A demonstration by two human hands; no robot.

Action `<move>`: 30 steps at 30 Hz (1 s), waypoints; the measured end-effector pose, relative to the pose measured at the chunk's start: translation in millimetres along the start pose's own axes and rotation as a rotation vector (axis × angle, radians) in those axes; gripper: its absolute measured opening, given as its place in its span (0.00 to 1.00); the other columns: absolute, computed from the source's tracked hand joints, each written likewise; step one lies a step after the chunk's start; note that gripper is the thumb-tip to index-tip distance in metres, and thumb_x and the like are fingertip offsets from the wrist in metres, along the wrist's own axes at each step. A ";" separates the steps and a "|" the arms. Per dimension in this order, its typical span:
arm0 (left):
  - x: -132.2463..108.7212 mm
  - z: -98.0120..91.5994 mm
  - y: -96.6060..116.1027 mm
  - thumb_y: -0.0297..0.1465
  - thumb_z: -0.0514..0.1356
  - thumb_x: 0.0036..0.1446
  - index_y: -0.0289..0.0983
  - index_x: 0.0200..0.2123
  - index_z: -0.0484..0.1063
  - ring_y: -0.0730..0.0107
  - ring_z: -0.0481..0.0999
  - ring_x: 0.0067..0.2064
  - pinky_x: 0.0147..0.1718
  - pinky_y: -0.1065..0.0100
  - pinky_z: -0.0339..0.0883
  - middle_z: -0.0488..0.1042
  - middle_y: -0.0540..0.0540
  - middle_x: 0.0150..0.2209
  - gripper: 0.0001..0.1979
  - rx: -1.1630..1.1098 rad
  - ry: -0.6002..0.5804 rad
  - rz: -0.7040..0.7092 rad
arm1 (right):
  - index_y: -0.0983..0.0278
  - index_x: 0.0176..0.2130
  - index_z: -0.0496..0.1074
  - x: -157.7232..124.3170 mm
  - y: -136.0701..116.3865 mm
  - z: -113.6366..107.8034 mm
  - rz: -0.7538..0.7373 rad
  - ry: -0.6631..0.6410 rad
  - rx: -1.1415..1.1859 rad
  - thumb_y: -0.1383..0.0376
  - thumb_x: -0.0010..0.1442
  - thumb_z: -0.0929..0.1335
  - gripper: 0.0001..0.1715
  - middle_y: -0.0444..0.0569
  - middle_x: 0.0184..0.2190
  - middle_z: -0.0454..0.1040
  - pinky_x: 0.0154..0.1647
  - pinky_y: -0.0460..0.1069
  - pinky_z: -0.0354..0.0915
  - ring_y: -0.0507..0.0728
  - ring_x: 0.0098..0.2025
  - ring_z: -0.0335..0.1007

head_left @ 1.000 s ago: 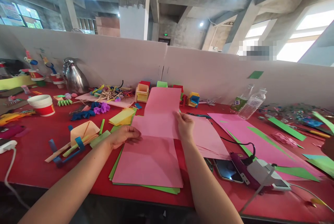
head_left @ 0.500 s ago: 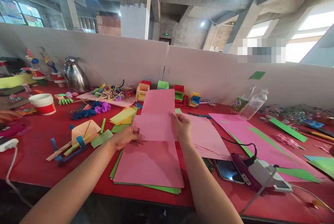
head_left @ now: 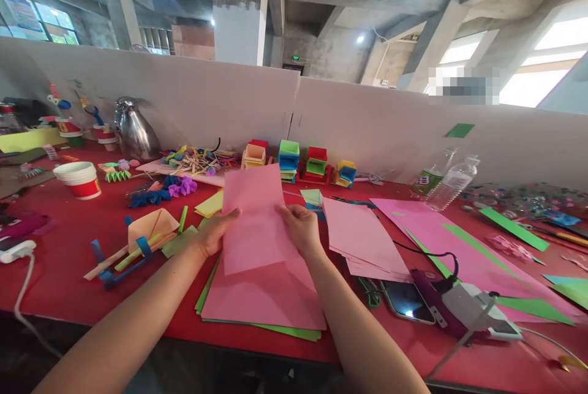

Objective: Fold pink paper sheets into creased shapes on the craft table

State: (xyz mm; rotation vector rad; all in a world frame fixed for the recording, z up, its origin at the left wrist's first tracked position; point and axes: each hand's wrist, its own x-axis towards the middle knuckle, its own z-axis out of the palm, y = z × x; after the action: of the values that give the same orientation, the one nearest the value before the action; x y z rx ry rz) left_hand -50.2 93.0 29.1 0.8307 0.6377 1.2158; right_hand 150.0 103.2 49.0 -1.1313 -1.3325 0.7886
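Observation:
A sheet of pink paper [head_left: 254, 219] is held up in front of me, tilted, between both hands. My left hand [head_left: 215, 233] pinches its left edge, thumb on the near face. On the opposite edge, my right hand [head_left: 301, 227] grips with thumb and bent fingers. Beneath it lies a stack of pink paper [head_left: 264, 302], with green paper [head_left: 287, 331] sticking out under its front and left edges. To the right of my right hand rests a second pile of pink sheets [head_left: 362, 238].
Left are a folded paper cart [head_left: 151, 231] and paper cups [head_left: 77, 181]. Small folded boxes [head_left: 288, 161] line the back near a steel jug [head_left: 135, 130]. To the right lie a phone [head_left: 408, 301], a purple power strip [head_left: 429, 290] with cables, and plastic bottles [head_left: 452, 182].
The pink sheet has swung from a partly crosswise position to a single upright rectangle and shifted slightly left. My left hand has moved up its edge; the right hand has drawn slightly left.

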 end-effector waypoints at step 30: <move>0.9 1.2 -2.6 0.36 0.66 0.41 0.33 0.32 0.73 0.66 0.76 0.27 0.28 0.68 0.68 0.77 0.46 0.27 0.15 0.089 0.093 0.016 | 0.66 0.20 0.68 -10.3 -17.0 -1.8 0.104 -0.232 -0.013 0.50 0.42 0.69 0.21 0.40 0.15 0.59 0.15 0.44 0.48 0.46 0.17 0.50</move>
State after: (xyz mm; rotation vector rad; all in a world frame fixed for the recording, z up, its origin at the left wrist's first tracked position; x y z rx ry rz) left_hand -47.5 93.2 27.7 0.8582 0.7669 1.2535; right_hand 147.7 88.0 61.7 -1.1531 -1.4805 1.0121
